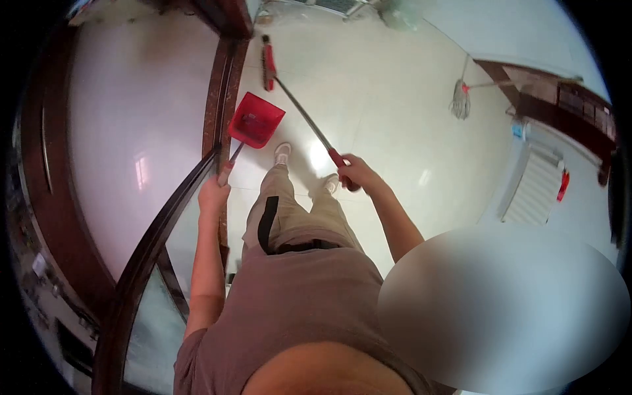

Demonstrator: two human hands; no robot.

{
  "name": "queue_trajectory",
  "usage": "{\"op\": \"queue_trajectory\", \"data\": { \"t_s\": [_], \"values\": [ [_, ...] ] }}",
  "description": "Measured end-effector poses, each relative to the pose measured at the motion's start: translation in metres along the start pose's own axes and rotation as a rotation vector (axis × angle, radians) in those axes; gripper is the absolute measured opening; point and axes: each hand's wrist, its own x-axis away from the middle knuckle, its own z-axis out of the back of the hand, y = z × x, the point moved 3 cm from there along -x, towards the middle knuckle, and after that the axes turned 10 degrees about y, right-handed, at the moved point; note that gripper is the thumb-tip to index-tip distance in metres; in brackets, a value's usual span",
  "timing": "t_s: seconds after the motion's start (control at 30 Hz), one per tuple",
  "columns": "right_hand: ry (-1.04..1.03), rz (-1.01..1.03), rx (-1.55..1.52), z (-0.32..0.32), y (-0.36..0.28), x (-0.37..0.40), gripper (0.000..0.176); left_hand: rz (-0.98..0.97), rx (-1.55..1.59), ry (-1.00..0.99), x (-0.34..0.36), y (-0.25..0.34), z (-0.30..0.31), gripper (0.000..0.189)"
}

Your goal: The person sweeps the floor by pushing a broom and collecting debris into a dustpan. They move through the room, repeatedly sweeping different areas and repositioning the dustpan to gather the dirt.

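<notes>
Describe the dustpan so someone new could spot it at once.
Find the dark wooden door frame on the left of the pale floor. Just right of it, ahead of the shoes, is the dustpan, its handle in the left hand. It is the only wide red scoop; the broom beside it is a thin pole.

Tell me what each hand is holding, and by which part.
The left hand holds the red dustpan by its handle end; right hand holds the broom by its handle's red grip.
</notes>
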Motion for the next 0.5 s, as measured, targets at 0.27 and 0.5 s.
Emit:
{"op": "queue_trajectory", "data": {
  "t_s": [0.27, 0.5],
  "values": [
    [0.122, -0.036, 0.063, 0.03, -0.023, -0.086, 0.006, -0.117, 0.024, -0.001, -0.019, -0.029, -0.025, 0.034],
    [0.289, 0.023, -0.413, 0.081, 0.134, -0.115, 0.02, -0.054, 0.113, -0.076, -0.024, -0.052, -0.038, 0.029]
  ]
}}
